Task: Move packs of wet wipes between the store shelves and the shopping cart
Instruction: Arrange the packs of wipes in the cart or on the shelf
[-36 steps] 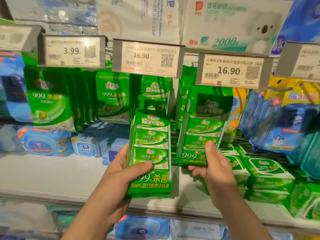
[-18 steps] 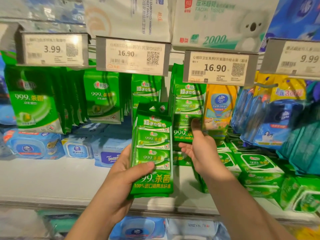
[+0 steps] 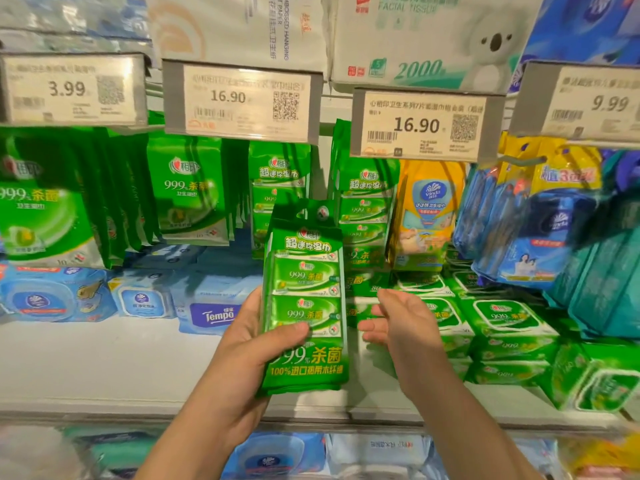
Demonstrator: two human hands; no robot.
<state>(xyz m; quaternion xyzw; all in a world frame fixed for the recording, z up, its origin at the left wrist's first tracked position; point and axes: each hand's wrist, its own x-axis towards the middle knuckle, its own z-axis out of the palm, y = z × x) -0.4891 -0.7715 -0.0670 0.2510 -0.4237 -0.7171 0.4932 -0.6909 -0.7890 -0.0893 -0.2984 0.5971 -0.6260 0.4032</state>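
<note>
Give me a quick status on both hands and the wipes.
Left hand grips green wipes pack. Right hand open, empty, beside it. Nothing between hands and the hanging packs.

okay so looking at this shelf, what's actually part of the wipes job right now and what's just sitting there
In the job:
green wipes multipack, gripped by the left hand
right hand, open, holding nothing
hanging green multipacks

Just there:
Tempo pack
yellow Vinda pack
price tags
</note>
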